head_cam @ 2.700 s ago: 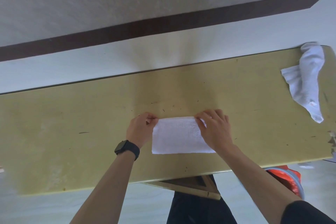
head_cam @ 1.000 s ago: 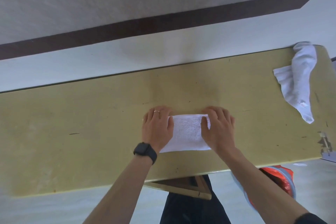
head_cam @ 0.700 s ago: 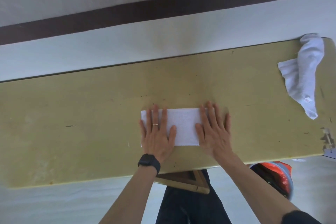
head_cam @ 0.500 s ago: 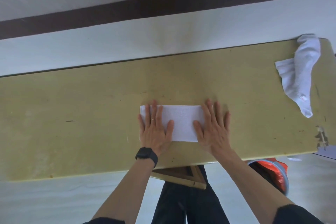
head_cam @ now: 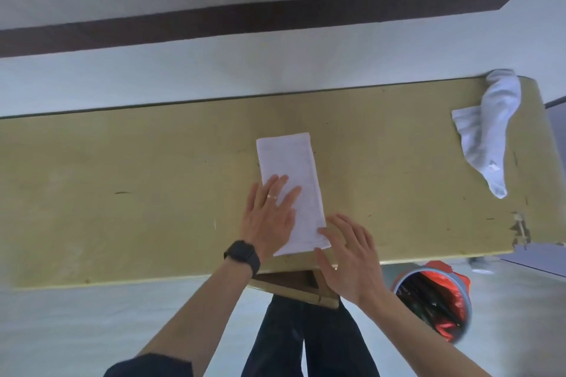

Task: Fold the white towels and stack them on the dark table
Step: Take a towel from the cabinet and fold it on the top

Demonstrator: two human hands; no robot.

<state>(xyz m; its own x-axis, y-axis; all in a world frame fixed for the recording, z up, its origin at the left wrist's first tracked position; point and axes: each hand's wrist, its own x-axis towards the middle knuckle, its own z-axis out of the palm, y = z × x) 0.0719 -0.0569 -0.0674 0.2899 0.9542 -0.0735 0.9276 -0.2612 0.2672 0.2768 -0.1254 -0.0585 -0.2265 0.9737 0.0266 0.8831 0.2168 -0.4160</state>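
Progress partial: folded towel [head_cam: 291, 190], a long strip, lies under the flat-fingered left hand [head_cam: 269, 220], right hand [head_cam: 352, 257] splayed, empty, at its near corner; crumpled towel [head_cam: 487, 131] well right of it unfolded, nothing stacked.

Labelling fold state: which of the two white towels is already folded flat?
The middle towel under the left hand: a neat flat rectangle. The other towel at the table's right end lies crumpled, no hand on it.

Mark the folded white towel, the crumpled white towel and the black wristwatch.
folded white towel [head_cam: 288, 162], head view, bare upper half.
crumpled white towel [head_cam: 487, 135], head view, middle.
black wristwatch [head_cam: 242, 254], head view, its face.
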